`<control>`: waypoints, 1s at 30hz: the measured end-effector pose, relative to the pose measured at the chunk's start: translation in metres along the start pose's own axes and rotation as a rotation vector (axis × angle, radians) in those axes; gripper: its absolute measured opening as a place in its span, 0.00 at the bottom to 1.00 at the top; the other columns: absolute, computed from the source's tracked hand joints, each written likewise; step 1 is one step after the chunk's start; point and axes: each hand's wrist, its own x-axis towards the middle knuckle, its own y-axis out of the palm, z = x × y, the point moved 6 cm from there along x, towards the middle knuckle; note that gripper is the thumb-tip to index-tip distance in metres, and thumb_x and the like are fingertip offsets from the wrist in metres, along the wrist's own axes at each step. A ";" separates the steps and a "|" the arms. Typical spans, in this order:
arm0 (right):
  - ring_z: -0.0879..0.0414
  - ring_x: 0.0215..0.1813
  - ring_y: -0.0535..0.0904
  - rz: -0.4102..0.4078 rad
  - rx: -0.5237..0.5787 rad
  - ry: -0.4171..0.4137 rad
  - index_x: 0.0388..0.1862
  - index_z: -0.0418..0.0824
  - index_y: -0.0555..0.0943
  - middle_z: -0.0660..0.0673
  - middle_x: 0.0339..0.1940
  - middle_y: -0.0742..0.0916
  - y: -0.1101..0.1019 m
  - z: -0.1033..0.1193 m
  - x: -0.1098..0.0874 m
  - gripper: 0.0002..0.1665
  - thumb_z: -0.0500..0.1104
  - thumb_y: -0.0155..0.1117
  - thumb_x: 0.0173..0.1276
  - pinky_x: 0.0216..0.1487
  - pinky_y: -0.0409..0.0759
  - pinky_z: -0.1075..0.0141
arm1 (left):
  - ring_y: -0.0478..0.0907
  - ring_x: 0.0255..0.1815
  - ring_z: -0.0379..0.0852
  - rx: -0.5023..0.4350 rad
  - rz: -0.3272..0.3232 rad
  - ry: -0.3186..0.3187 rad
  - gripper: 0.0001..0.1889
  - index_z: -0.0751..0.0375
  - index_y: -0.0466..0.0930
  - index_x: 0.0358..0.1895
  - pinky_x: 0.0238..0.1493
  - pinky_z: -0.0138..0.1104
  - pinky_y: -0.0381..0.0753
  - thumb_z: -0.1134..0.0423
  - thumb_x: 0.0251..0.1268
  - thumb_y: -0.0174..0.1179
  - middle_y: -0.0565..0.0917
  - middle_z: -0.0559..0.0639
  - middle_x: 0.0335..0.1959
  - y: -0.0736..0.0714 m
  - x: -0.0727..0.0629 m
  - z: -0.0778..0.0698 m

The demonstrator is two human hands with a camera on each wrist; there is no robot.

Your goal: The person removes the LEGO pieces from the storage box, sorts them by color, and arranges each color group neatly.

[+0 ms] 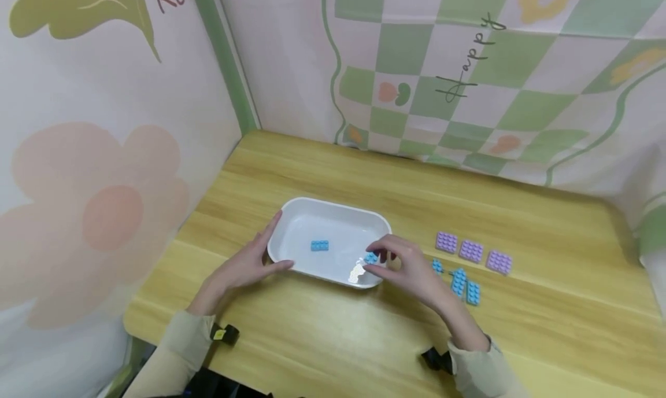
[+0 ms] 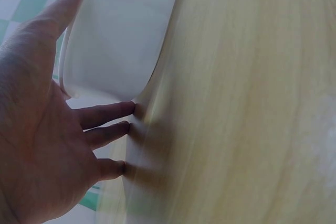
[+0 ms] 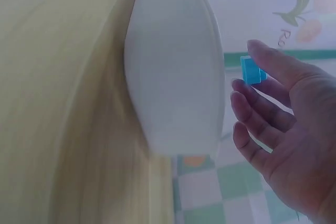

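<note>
A white tray [image 1: 333, 210] stands on the wooden table, with one blue toy brick [image 1: 319, 245] lying on its floor. My left hand [image 1: 248, 263] rests against the tray's left end. In the left wrist view its thumb [image 2: 67, 9] lies along the rim, and the other fingers reach down to the tabletop. Over the tray's right end, my right hand [image 1: 408, 265] pinches another blue toy brick [image 3: 252, 70] between thumb and fingertips, above rim height. Several blue bricks [image 1: 458, 282] lie on the table, right of the tray and beside the right forearm.
Three purple toy bricks [image 1: 471, 251] form a row behind the loose blue ones. A patterned cloth [image 1: 426, 56] hangs along the table's back edge, and a printed cloth panel [image 1: 104, 184] borders the left side.
</note>
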 end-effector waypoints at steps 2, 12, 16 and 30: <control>0.61 0.40 0.84 -0.027 -0.013 0.000 0.50 0.39 0.90 0.52 0.40 0.92 -0.006 -0.004 -0.010 0.16 0.35 0.83 0.65 0.42 0.88 0.68 | 0.72 0.80 0.74 -0.009 0.001 0.002 0.63 0.43 0.30 0.93 0.82 0.70 0.67 0.44 0.74 0.73 0.46 0.62 0.93 0.000 0.000 0.000; 0.68 0.38 0.81 -0.103 -0.078 0.099 0.51 0.37 0.90 0.52 0.38 0.91 -0.037 -0.025 -0.060 0.18 0.31 0.83 0.62 0.38 0.87 0.68 | 0.74 0.78 0.69 -0.039 0.003 0.019 0.62 0.41 0.29 0.93 0.81 0.66 0.72 0.47 0.75 0.72 0.49 0.62 0.93 0.001 0.001 -0.002; 0.71 0.40 0.81 -0.137 -0.117 0.122 0.52 0.37 0.90 0.49 0.41 0.93 -0.051 -0.036 -0.082 0.20 0.30 0.83 0.60 0.38 0.86 0.70 | 0.74 0.78 0.70 -0.045 0.007 0.021 0.62 0.40 0.29 0.93 0.81 0.66 0.72 0.47 0.74 0.73 0.50 0.62 0.93 0.002 0.001 -0.003; 0.75 0.40 0.78 -0.243 -0.219 0.200 0.51 0.34 0.89 0.44 0.38 0.91 -0.097 -0.087 -0.148 0.24 0.22 0.80 0.55 0.40 0.80 0.82 | 0.66 0.84 0.73 -0.028 0.001 0.001 0.62 0.41 0.30 0.93 0.83 0.68 0.67 0.46 0.74 0.73 0.47 0.62 0.93 0.004 -0.001 -0.003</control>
